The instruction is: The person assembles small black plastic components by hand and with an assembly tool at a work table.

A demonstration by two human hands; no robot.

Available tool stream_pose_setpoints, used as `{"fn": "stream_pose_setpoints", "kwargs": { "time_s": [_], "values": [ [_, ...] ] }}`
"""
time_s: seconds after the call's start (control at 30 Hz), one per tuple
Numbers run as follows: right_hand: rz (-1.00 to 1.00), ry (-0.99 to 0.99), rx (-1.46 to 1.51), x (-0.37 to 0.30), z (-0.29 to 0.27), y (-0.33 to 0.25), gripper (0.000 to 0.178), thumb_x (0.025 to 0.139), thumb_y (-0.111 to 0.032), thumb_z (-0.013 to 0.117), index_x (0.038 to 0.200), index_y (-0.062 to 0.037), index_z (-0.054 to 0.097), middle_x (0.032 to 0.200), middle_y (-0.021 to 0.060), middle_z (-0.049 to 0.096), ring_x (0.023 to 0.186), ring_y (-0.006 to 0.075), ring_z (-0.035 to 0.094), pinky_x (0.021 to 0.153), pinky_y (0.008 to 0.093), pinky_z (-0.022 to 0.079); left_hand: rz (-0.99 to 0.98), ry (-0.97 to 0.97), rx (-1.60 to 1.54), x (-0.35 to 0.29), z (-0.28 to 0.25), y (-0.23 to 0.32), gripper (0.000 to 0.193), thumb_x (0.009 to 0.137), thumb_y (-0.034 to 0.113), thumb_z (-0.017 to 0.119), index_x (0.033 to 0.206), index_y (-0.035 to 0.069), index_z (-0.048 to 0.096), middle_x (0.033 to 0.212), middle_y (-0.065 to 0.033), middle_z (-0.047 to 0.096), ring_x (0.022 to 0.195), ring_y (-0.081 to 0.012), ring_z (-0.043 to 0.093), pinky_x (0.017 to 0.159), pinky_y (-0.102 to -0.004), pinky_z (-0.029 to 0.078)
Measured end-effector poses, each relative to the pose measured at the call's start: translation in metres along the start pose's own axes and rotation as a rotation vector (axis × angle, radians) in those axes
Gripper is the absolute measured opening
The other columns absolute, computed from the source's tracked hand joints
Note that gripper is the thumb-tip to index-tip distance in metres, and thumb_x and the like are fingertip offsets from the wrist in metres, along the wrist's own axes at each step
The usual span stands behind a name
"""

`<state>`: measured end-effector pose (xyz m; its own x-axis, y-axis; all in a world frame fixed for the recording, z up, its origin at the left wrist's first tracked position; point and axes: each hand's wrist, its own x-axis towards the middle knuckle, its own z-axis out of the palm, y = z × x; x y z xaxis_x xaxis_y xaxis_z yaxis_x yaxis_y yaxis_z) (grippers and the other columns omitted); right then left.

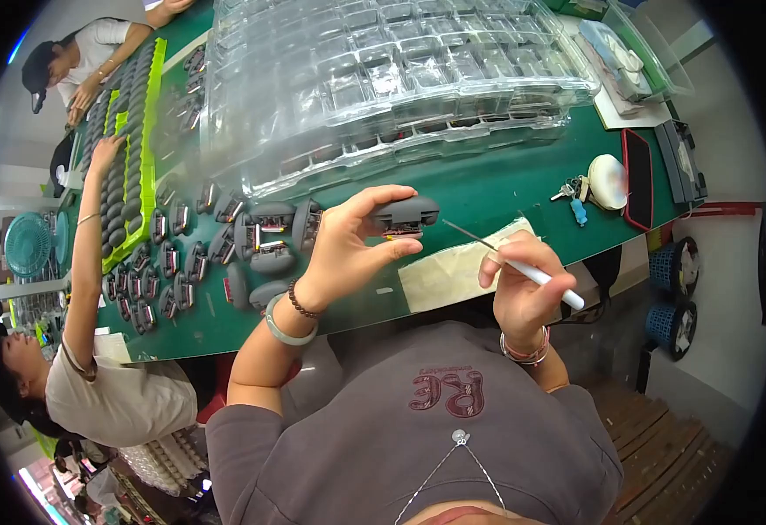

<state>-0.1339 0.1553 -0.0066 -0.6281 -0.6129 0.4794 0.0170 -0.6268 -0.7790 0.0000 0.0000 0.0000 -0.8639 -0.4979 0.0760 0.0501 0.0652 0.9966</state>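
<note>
My left hand point(339, 254) grips a dark grey rounded device housing point(407, 212) between thumb and fingers, above the green table. Its open side faces me and shows small electronic parts and a bit of orange. Closed around a white-handled tool with a thin metal shaft point(530, 273) is my right hand point(527, 302). The shaft points left toward the housing, and its tip is a little apart from it. The tip's shape is too small to tell. Under the right hand lies a pale yellow cloth point(440, 284) at the table's near edge.
Several similar grey housings point(271, 259) lie left of my left hand. Stacked clear plastic trays point(339, 96) fill the back. A co-worker's arm point(88, 227) reaches over a lime-green rack point(145, 188). Keys point(566, 190), a round white object point(608, 182) and a red-edged phone point(636, 179) lie at right.
</note>
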Motion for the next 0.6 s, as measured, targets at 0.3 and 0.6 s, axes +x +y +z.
{"fn": "stream_pose_setpoints", "kwargs": {
  "time_s": [0.3,0.6],
  "values": [
    [0.295,0.031,0.008,-0.0016,-0.0016,0.0022,0.042,0.094,-0.026,0.038,0.078,0.0068,0.058,0.067,0.0149,0.055,0.052,0.0168,0.052,0.047,0.0247,0.043,0.031,0.008,-0.122,-0.0002,0.0006,-0.0013,0.051,0.069,-0.001,0.071,0.114,-0.003,0.047,0.114,-0.0154,0.052,0.101,-0.0192,0.053,0.085,-0.0300,0.047],
    [0.376,0.011,0.002,0.0006,-0.0009,0.0032,0.042,0.094,-0.027,0.038,0.079,0.0066,0.059,0.067,0.0128,0.056,0.054,0.0164,0.053,0.049,0.0244,0.043,0.041,-0.002,-0.153,-0.0014,0.0038,-0.0012,0.047,0.071,-0.003,0.067,0.114,-0.003,0.048,0.112,-0.0103,0.052,0.098,-0.0152,0.054,0.083,-0.0274,0.048]
  ]
}}
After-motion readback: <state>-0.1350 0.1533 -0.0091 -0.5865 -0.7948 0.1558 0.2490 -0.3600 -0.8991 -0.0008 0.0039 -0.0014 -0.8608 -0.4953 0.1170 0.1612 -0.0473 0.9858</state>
